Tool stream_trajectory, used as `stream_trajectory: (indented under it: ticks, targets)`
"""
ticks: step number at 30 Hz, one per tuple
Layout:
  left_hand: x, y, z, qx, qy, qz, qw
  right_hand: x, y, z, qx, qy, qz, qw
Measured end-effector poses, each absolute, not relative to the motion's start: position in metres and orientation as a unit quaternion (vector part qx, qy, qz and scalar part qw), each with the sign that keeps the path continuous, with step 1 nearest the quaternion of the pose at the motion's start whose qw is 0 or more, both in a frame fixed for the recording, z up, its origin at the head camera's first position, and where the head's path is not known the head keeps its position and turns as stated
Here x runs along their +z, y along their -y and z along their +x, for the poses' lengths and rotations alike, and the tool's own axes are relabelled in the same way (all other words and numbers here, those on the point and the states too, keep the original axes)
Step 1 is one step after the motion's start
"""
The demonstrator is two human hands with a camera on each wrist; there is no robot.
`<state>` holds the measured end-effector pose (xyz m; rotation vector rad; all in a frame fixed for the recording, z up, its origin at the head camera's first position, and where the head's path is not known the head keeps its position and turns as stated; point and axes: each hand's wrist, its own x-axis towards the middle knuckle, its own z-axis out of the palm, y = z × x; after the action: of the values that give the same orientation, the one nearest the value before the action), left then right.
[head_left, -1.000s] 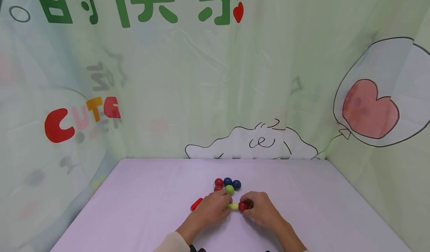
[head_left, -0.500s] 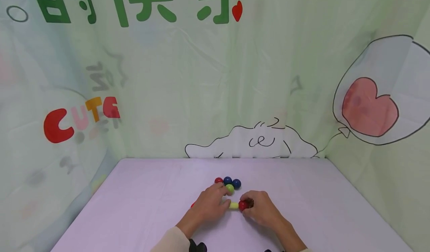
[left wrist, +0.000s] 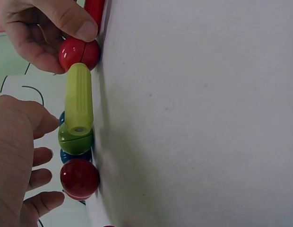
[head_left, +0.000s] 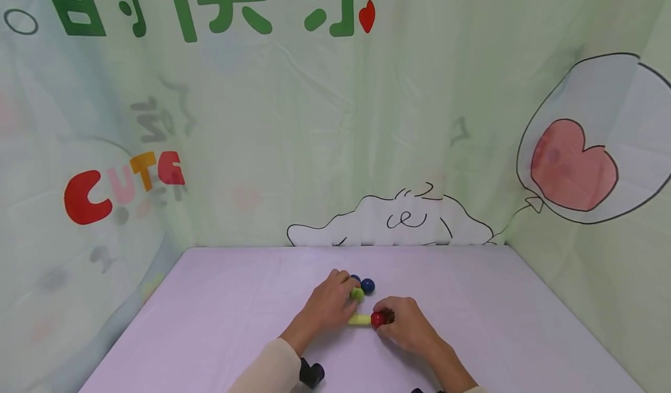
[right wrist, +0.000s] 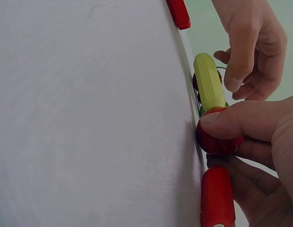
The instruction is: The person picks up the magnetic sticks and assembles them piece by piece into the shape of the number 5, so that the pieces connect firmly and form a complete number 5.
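The left hand (head_left: 330, 301) partly hides the green ball (head_left: 359, 294)

Free room and obstacles about the hands. Broad passage lay over the pale lilac tabletop (head_left: 472, 300) to the right of the right hand (head_left: 408, 324) and to the left of the left hand (head_left: 329, 301). From the near edge, a lane ran between the forearms until the yellow-green ribbed rod (head_left: 360, 320), joined to a glossy red ball (head_left: 378, 320) in the right hand's grip, crossed it. Behind the rod, a narrow strip separated it from a glossy light-green ball (head_left: 358, 294). Behind that, two glossy blue balls (head_left: 368, 286) obstructed the way; the left hand blocked their left side. Beyond, tabletop extended to the pale green printed curtain (head_left: 236, 119). A red rod (right wrist: 217, 196) occupied the space beside the right hand's fingers.
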<state>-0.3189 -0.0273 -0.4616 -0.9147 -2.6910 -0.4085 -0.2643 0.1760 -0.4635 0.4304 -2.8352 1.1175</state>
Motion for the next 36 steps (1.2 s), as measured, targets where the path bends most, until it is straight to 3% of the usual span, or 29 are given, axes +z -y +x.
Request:
stream_trajectory:
  ticks: [21, 36]
  targets:
    - [-0.458, 0.012, -0.333, -0.111, 0.943, -0.307, 0.060, -0.464, -0.176, -0.265, 0.361, 0.921, 0.140, 0.034]
    - [-0.454, 0.025, -0.328, -0.120, 0.931, -0.334, 0.085, -0.464, -0.176, -0.265, 0.363, 0.920, 0.142, 0.036]
